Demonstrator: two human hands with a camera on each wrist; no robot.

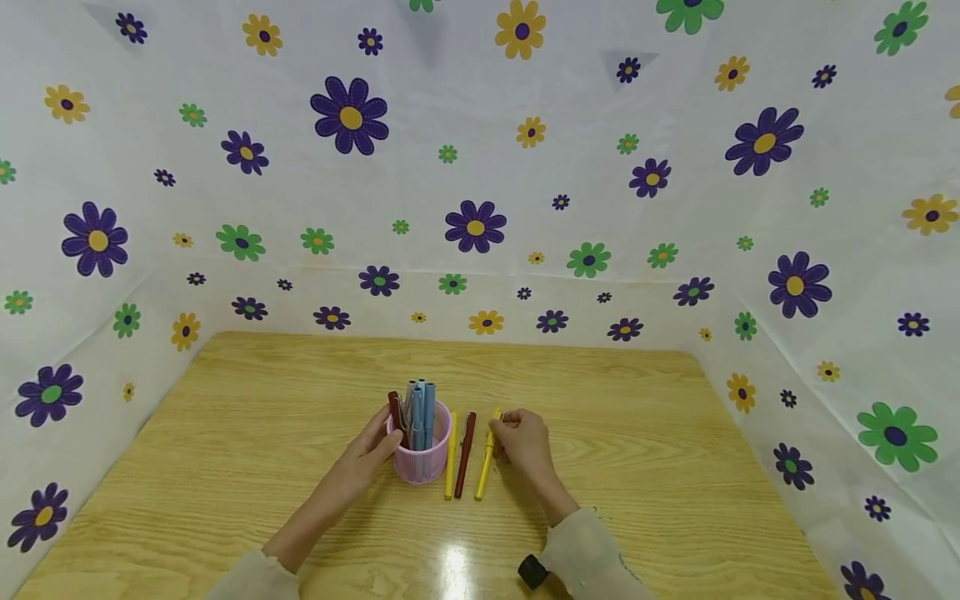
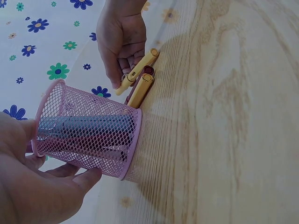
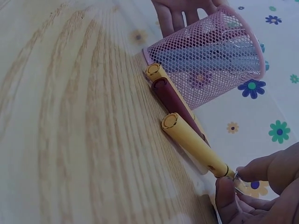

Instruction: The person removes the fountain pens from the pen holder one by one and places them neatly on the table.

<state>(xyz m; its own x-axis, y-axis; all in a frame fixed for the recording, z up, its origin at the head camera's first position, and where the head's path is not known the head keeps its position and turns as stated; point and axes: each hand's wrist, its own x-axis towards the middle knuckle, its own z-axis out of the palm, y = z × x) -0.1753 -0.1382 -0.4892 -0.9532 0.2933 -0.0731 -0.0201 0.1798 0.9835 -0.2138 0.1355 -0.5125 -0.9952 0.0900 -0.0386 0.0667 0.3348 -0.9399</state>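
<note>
My left hand [image 1: 358, 467] holds a pink mesh pen cup [image 1: 420, 470] by its left side, fingers curled round it. Standing in the cup are several blue and grey pens [image 1: 422, 417] and a dark red one [image 1: 397, 417]. To its right, a yellow pen [image 1: 451, 462] and a dark red pen [image 1: 465, 457] lie side by side on the table. My right hand [image 1: 527, 446] pinches another yellow pen [image 3: 194, 144] near its clip, at the far end. Whether that pen is lifted off the wood at all, I cannot tell.
The wooden table [image 1: 637, 417] extends around the cup and pens. A white flower-print cloth [image 1: 420, 183] rises behind it and along both sides. A small black object [image 1: 532, 572] sits by the right sleeve [image 1: 592, 554].
</note>
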